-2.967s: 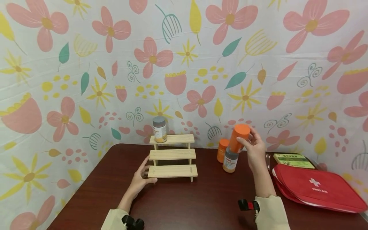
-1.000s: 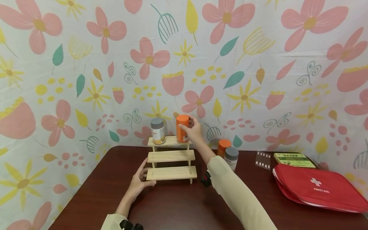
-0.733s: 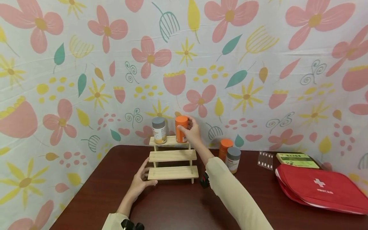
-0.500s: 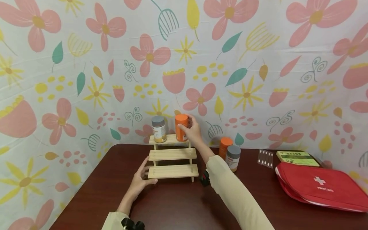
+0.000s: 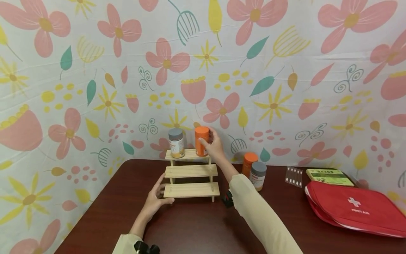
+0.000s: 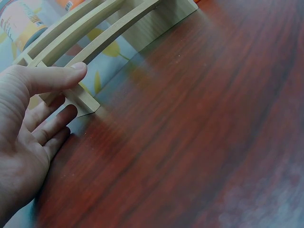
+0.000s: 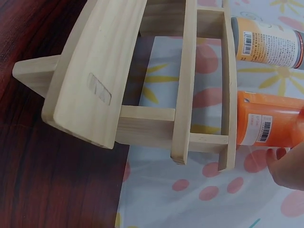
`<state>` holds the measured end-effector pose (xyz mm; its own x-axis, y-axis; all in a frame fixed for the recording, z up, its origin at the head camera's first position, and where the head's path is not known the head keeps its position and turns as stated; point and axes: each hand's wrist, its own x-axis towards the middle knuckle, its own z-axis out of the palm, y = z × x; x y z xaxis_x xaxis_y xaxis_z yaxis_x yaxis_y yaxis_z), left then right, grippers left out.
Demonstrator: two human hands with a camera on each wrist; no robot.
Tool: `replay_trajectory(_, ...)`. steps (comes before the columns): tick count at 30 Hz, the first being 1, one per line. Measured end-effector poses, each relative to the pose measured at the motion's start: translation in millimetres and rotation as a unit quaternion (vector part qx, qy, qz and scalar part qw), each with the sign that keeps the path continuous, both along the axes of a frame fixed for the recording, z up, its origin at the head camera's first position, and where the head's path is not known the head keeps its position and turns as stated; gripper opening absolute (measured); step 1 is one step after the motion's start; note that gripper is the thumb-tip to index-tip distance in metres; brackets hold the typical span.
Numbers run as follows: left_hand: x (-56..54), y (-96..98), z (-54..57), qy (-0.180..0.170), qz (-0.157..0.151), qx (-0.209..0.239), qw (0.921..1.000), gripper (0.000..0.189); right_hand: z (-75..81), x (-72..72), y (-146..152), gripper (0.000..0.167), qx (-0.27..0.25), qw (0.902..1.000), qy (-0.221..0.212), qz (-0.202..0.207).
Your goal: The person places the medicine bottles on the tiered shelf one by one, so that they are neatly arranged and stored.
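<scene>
A three-tier wooden display stand (image 5: pixel 191 171) stands on the dark table (image 5: pixel 190 225). My left hand (image 5: pixel 153 201) holds its left end; in the left wrist view the thumb (image 6: pixel 57 77) lies along the lowest step's end, with the other fingers beside the leg. On the top step's right half is an orange bottle (image 5: pixel 201 143) with an orange lid, upright. My right hand (image 5: pixel 214 144) grips it from the right; the right wrist view shows the bottle's base right at the step. To its left on that step stands a grey-capped white and yellow bottle (image 5: pixel 176 144).
Right of the stand are another orange bottle (image 5: pixel 248 164) and a second grey-capped bottle (image 5: pixel 257 176). Farther right lie a clear strip of white pieces (image 5: pixel 294 176), a green-yellow box (image 5: pixel 330 177) and a red first aid pouch (image 5: pixel 355 208). A flowered cloth (image 5: pixel 133 88) hangs behind.
Over three seconds my right hand has carried the orange bottle leftward from above the second grey-capped bottle onto the top step. The left hand has stayed at the stand.
</scene>
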<state>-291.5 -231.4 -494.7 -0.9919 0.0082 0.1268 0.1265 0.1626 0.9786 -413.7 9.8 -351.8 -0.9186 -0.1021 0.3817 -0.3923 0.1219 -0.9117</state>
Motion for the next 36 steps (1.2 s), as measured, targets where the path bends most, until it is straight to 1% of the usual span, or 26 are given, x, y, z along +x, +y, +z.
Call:
replay_trajectory(5, -0.5, -0.7, -0.8, 0.002, -0.001, 0.000, 1.0000, 0.103, -4.3, 2.1, 1, 0.064, -0.008, 0.9999, 0.003, -0.008)
replay_trajectory(11, -0.5, -1.7, -1.3, 0.004, -0.003, 0.002, 1.0000, 0.103, -8.7, 9.7, 5, 0.065, -0.002, 0.9997, 0.002, -0.026)
replay_trajectory(17, -0.1, -1.3, -1.1, 0.004, -0.004, 0.007, 1.0000, 0.103, -13.4, 13.7, 11, 0.063, -0.017, 0.9996, -0.001, -0.021)
replay_trajectory(22, 0.4, 0.5, -1.1, 0.005, -0.007, 0.011, 0.9999, 0.102, -17.1, 17.7, 20, 0.066, -0.039, 0.9992, -0.005, -0.012)
replay_trajectory(25, 1.3, 0.9, -1.5, 0.003, -0.008, 0.014, 0.9999, 0.102, -19.0, 22.5, 26, 0.066, -0.054, 0.9985, -0.009, -0.007)
replay_trajectory(30, 2.9, -0.1, -0.9, 0.001, -0.007, 0.011, 0.9999, 0.103, -19.4, 32.2, 34, 0.064, -0.085, 0.9964, -0.004, -0.011)
replay_trajectory(36, 0.2, -0.7, 1.1, 0.001, -0.001, -0.001, 1.0000, 0.102, -14.5, 40.9, 52, 0.064, -0.086, 0.9959, 0.019, -0.020)
